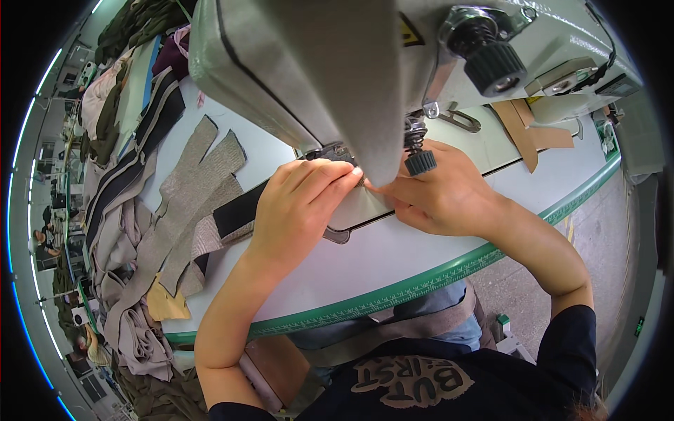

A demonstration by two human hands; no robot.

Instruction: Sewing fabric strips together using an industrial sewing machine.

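Head view has your left hand flat and your right hand pinching, both on the beige fabric under the sewing machine, so it sits taut at the needle, cut strips stacked left within reach.

The sewing machine hides its needle and the cloth under it, the left hand covers more, and the far workshop at the left rim is too small to make out.
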